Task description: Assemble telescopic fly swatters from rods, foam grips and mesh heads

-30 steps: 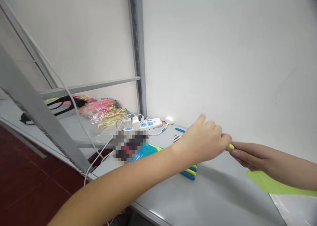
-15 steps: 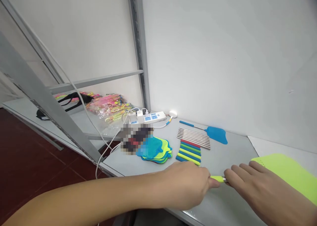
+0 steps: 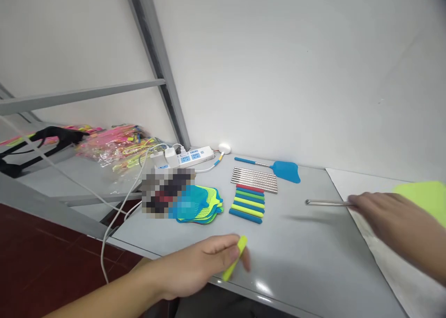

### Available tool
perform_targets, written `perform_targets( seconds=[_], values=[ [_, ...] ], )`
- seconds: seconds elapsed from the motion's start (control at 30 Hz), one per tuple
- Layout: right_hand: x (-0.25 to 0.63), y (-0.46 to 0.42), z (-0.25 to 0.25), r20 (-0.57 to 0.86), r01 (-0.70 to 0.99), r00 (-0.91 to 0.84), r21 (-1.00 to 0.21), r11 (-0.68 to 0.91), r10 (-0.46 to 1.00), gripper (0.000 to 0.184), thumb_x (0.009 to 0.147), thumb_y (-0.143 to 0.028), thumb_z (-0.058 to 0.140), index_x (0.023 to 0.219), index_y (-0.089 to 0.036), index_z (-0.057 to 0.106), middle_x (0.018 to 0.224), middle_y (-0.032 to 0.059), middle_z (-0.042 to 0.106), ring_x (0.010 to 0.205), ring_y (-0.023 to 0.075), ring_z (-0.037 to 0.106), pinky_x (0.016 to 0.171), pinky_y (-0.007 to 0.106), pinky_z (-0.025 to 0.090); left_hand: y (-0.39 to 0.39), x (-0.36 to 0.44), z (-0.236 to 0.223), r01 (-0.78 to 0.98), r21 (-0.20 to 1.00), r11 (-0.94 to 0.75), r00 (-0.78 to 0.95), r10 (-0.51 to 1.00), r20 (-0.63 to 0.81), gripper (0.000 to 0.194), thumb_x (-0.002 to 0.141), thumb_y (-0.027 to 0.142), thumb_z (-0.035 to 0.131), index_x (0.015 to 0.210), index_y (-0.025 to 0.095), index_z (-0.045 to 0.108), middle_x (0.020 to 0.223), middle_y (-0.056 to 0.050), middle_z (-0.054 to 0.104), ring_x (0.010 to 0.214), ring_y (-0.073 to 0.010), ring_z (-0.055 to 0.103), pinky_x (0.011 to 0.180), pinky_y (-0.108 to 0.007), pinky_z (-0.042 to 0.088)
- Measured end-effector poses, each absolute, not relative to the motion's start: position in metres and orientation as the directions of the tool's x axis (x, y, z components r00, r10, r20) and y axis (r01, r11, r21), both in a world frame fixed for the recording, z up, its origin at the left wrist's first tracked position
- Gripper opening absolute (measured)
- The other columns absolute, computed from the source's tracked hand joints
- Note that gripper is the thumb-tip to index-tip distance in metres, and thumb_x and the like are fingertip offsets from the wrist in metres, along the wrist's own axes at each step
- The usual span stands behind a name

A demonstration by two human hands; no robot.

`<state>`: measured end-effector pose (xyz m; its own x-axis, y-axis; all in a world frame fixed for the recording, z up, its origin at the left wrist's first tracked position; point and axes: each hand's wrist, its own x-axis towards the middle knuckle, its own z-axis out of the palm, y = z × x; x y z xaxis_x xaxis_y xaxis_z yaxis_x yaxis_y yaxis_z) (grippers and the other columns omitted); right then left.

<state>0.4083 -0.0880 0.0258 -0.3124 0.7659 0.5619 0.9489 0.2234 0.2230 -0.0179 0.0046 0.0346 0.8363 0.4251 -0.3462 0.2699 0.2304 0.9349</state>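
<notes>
Left hand (image 3: pixel 198 267) clamped on a yellow-green foam sleeve (image 3: pixel 235 258) in front of the row of coloured foam sleeves (image 3: pixel 246 203), right hand (image 3: pixel 390 213) clamped on a bare steel rod (image 3: pixel 325 202) to that row's right – the two held well apart, as like-with-like parts lie sorted on the grey bench (image 3: pixel 306 262).

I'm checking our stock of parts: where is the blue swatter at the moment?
In the head view, the blue fly swatter lies on the grey table by the wall, just right of the row of steel rods.

Two hands (image 3: pixel 188 267) (image 3: pixel 390 218), one yellow grip (image 3: pixel 235 257), one steel rod (image 3: pixel 325 202).
</notes>
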Motion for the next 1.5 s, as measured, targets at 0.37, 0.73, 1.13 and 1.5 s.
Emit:
perform_targets(
  seconds=[0.37,0.73,1.13,1.5],
  values=[
    [0.359,-0.077,-0.029,0.368,0.845,-0.529,0.31,0.435,0.765,0.052,0.091,0.0,0.039,0.14,-0.017,0.047,0.102,0.0093,0.069,0.084,0.0219,0.061,0.078,0.036,0.046,-0.002,0.015,-0.016,0.503,0.779,-0.374,0.665,0.743,-0.072,0.011,0.094,0.031,0.055,0.094,0.023,0.062,0.07,0.003,0.058,0.059,-0.013,0.05,0.054,-0.023,0.034],
    [0.356,-0.071,-0.059,0.353,0.894,-0.434,0.05,0.446,0.829,0.035,0.096,-0.009,0.04,0.125,-0.022,0.057,0.089,0.0048,0.064,0.077,0.0175,0.062,0.071,0.031,0.047,0.017,0.018,-0.012,0.537,-0.226,-0.813,0.836,0.477,0.27,0.015,0.088,0.01,0.063,0.096,0.021,0.068,0.121,-0.007,0.063,0.105,-0.027,0.055,0.078,-0.038,0.041],
    [0.356,-0.072,-0.064,0.335,0.898,-0.427,0.046,0.438,0.84,0.035,0.098,-0.011,0.041,0.129,-0.019,0.056,0.092,0.0068,0.065,0.078,0.0183,0.062,0.074,0.033,0.049,0.027,0.026,-0.013,0.533,-0.283,-0.797,0.842,0.467,0.271,0.014,0.088,0.009,0.061,0.093,0.021,0.066,0.124,-0.007,0.062,0.106,-0.0269,0.054,0.076,-0.039,0.039],
    [0.355,-0.072,-0.066,0.373,0.919,-0.377,0.036,0.393,0.848,0.024,0.099,-0.02,0.047,0.119,-0.018,0.059,0.096,0.0083,0.065,0.084,0.0196,0.062,0.077,0.034,0.049,0.028,0.024,-0.016,0.537,-0.269,-0.8,0.837,0.466,0.287,0.015,0.089,0.009,0.059,0.097,0.021,0.065,0.115,-0.006,0.063,0.097,-0.0246,0.055,0.075,-0.039,0.037]
  ],
)
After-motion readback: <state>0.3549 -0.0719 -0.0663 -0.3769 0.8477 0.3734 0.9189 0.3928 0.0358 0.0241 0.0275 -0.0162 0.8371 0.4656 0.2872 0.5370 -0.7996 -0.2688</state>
